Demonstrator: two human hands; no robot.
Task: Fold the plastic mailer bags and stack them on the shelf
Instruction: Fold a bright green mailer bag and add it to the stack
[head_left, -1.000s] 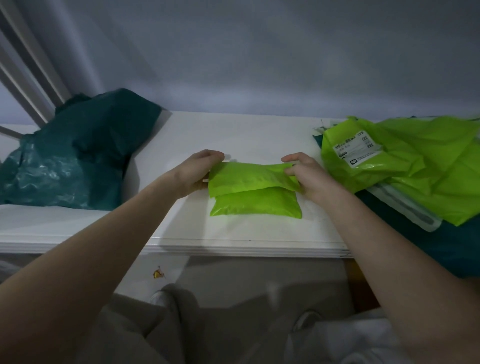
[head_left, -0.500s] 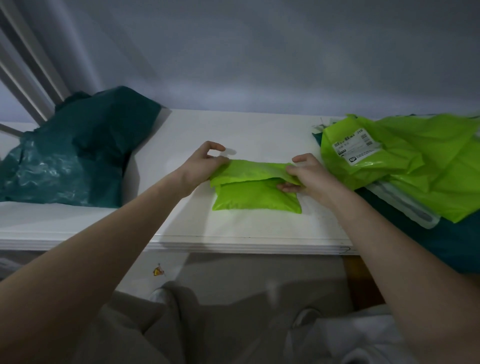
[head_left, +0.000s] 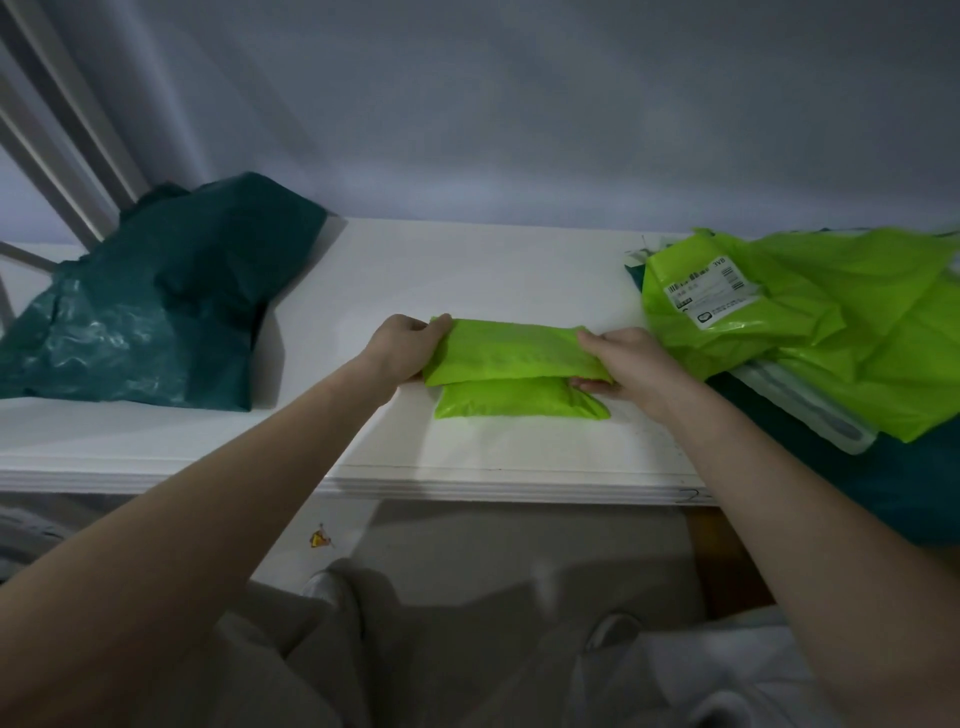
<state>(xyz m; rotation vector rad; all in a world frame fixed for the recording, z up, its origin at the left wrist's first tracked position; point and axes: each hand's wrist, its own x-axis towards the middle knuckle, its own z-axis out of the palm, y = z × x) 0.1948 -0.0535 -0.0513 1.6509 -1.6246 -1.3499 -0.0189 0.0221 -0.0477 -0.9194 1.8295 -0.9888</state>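
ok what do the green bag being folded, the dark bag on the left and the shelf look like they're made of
Green bag: thin plastic film, smooth with a soft sheen; it bends and creases easily between both hands.
Dark bag: also looks like plastic film, glossier, with bright crinkle glints on its wrinkles.
Shelf: hard, flat, matte white board, possibly painted or laminated wood; the look leaves that open.

Label text (head_left: 711, 295) too small to read – right green bag pile (head_left: 852, 322) blurred, cut off at edge

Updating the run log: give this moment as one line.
step: folding | left hand: grips green mailer | right hand: grips it | surface: white shelf
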